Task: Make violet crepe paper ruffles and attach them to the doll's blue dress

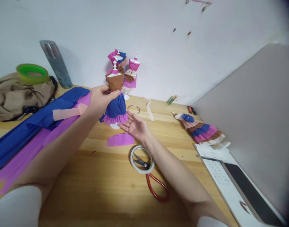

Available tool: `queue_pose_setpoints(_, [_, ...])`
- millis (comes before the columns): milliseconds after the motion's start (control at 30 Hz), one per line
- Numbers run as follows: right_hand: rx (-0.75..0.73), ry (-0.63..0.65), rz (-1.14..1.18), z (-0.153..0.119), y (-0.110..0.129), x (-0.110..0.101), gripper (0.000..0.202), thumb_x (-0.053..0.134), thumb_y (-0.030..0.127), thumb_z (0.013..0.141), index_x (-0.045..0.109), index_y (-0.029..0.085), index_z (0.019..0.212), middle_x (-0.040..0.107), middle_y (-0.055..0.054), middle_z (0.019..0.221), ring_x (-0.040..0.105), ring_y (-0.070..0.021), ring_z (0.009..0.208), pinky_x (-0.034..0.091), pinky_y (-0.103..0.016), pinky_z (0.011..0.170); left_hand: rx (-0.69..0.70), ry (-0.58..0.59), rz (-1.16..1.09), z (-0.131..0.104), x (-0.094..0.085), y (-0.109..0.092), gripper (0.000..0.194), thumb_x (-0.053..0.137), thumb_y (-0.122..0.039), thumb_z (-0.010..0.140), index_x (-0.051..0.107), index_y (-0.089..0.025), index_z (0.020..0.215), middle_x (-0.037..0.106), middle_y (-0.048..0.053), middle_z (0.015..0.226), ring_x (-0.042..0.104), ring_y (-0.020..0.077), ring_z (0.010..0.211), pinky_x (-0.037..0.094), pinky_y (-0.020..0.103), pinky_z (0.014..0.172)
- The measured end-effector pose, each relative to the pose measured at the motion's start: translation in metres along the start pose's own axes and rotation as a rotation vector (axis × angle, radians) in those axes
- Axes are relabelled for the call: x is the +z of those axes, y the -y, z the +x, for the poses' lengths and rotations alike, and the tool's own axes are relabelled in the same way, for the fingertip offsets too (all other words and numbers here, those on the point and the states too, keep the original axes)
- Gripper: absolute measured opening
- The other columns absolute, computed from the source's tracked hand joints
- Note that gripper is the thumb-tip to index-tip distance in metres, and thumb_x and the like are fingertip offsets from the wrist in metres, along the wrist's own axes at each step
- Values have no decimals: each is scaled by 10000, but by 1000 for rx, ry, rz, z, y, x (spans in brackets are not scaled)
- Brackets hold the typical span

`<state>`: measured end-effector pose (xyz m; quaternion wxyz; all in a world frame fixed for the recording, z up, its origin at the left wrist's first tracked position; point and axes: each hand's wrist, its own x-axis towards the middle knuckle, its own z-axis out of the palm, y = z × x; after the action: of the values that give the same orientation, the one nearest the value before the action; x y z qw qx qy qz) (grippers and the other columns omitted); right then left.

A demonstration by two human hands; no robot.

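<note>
A small doll dress form (115,82) stands upright on its white base. It wears a brown top and a blue paper skirt with a purple ruffle along the hem. My left hand (100,98) grips it at the waist, thumb across the front. My right hand (137,126) is palm up with fingers spread, its fingertips beside the ruffled hem; I cannot tell whether they touch it. A purple paper strip (120,139) lies just in front of the base. Nearer to me are a roll of white tape (133,159) and red-handled scissors (158,197), whose blades show within the ring.
Two more dressed forms stand behind, one with a pink outfit (134,65). Blue paper (40,121) and purple paper lie left, near a bottle (56,64) and a green tape roll (21,72). At right are a ruffled doll dress (201,130) and a white board (216,173).
</note>
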<state>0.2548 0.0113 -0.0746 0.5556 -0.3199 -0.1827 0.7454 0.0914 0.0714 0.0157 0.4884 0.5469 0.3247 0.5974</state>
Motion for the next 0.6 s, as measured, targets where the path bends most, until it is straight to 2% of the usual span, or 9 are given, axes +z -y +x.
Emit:
queue_pose_setpoints(100, [-68, 22, -91, -1, -7, 2, 502, 744, 63, 682, 581, 267, 1110, 719, 79, 717, 700, -122, 650, 607, -293, 734, 7, -17, -10, 1, 1, 2, 216, 831, -281, 577, 775, -162, 749, 760, 37, 769, 666, 185, 723, 544, 296, 695])
queue_pose_setpoints(200, [-73, 12, -183, 2, -13, 3, 497, 775, 12, 590, 612, 215, 1013, 672, 72, 626, 612, -80, 511, 518, -167, 515, 20, -49, 19, 3, 0, 2, 191, 825, -283, 583, 761, -166, 721, 748, 30, 734, 657, 183, 695, 533, 290, 652])
queue_pose_setpoints(300, [-70, 6, -228, 3, -16, 6, 441, 773, 36, 576, 605, 194, 953, 648, 59, 596, 565, -72, 469, 457, -153, 448, 15, -47, 19, 5, -2, 4, 187, 826, -287, 587, 748, -165, 706, 736, 25, 716, 648, 177, 671, 524, 292, 640])
queue_pose_setpoints(467, [-85, -22, -340, -2, -13, 13, 525, 749, 57, 546, 564, 219, 1010, 628, 70, 606, 540, -74, 467, 378, -151, 404, 27, -25, 32, 4, -3, 3, 160, 814, -278, 622, 746, -173, 722, 733, 24, 735, 654, 182, 694, 537, 315, 691])
queue_pose_setpoints(600, [-99, -92, -506, -12, 1, 4, 571, 752, 128, 599, 526, 210, 1117, 703, -3, 745, 594, -115, 509, 372, -189, 399, 67, 80, 109, 6, -9, -5, 198, 795, -283, 662, 767, -163, 817, 747, 32, 802, 675, 206, 782, 544, 339, 774])
